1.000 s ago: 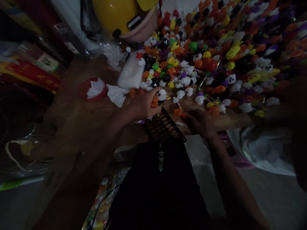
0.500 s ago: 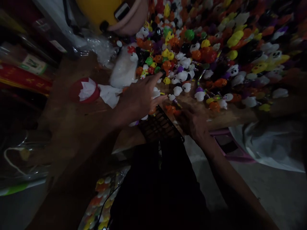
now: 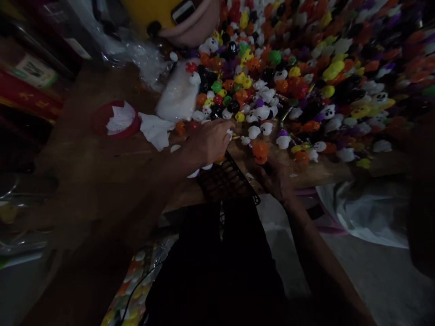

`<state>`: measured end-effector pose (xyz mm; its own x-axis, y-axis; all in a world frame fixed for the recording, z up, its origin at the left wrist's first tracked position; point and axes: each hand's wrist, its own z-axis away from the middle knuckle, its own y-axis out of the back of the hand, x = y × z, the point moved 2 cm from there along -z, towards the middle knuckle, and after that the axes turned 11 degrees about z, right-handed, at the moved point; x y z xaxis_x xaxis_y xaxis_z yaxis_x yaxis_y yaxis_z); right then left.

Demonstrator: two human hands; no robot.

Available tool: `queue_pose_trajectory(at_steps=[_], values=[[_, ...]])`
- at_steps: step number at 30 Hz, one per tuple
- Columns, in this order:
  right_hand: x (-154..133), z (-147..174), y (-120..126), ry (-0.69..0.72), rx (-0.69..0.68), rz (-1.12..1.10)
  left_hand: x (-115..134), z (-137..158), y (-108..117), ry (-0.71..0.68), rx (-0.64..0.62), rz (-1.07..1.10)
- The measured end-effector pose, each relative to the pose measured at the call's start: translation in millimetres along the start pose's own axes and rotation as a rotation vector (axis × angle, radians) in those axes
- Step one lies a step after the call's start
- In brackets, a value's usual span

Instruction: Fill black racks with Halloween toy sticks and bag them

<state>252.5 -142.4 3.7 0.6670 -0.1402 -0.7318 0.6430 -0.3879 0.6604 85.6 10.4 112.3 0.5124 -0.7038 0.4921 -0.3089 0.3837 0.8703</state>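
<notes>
My left hand [image 3: 211, 141] is closed over the near edge of the toy pile, its fingers curled round a small white toy figure [image 3: 230, 134] that is mostly covered. In the fingertips of my right hand [image 3: 276, 179] stands an orange pumpkin-like toy figure [image 3: 260, 152], held upright. Between and below both hands a black plastic grid tray [image 3: 222, 181] reaches over the table edge toward my lap. A few white figures [image 3: 207, 166] lie by its left side, partly under my left hand.
A big heap of small coloured toy figures [image 3: 295, 83] covers the back and right of the wooden table [image 3: 102, 181]. To the left are a red bowl [image 3: 134, 127] with white paper, a clear plastic bag [image 3: 178, 97] and a pink basin [image 3: 190, 29]. A white sack [image 3: 367, 213] hangs at right.
My left hand has drawn back from the pile and its outstretched fingers have curled in. The orange figure at my right hand has been raised from lying to upright.
</notes>
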Motion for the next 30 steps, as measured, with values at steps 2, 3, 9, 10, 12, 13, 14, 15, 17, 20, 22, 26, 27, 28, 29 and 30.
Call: queue_pose_trajectory(at_steps=[2,3,9,10,12,13,14,15,17,20,22,26,27,28,29,30], values=[[3,1,-1,-0.01,0.024,0.035,4,-1,0,0.043,-0.026,-0.031],[4,1,-1,-0.009,0.026,0.06,6,0,1,0.066,-0.031,-0.045],[-6,-2,-1,0.018,0.033,0.063,9,4,14,0.101,-0.001,0.02],[-8,-4,-4,0.018,0.045,0.053,8,4,16,0.09,0.003,0.03],[-14,-11,-14,0.017,0.082,0.012,5,1,17,0.084,-0.013,0.03],[-16,-15,-20,0.012,0.102,-0.027,3,-1,16,0.093,-0.03,0.021],[-19,-19,-27,0.006,0.114,-0.08,1,-2,14,0.106,-0.046,0.011],[-22,-23,-34,-0.003,0.118,-0.147,-2,-3,12,0.116,-0.054,0.005],[-27,-29,-48,-0.023,0.102,-0.296,-5,-3,8,0.108,-0.041,0.006],[-32,-37,-61,-0.011,0.104,-0.434,-6,-1,8,0.088,-0.02,0.006],[-32,-40,-65,0.001,0.112,-0.429,-5,0,10,0.092,-0.043,0.006],[-26,-40,-63,-0.042,0.137,-0.288,-1,0,11,0.083,-0.072,0.03],[-24,-39,-61,-0.06,0.156,-0.264,-1,-1,11,0.087,-0.068,0.035],[-22,-37,-60,-0.081,0.176,-0.256,-1,-1,10,0.093,-0.06,0.038],[-20,-36,-59,-0.105,0.189,-0.267,0,-2,10,0.101,-0.054,0.039],[-18,-35,-59,-0.131,0.198,-0.293,0,-2,10,0.107,-0.048,0.037]])
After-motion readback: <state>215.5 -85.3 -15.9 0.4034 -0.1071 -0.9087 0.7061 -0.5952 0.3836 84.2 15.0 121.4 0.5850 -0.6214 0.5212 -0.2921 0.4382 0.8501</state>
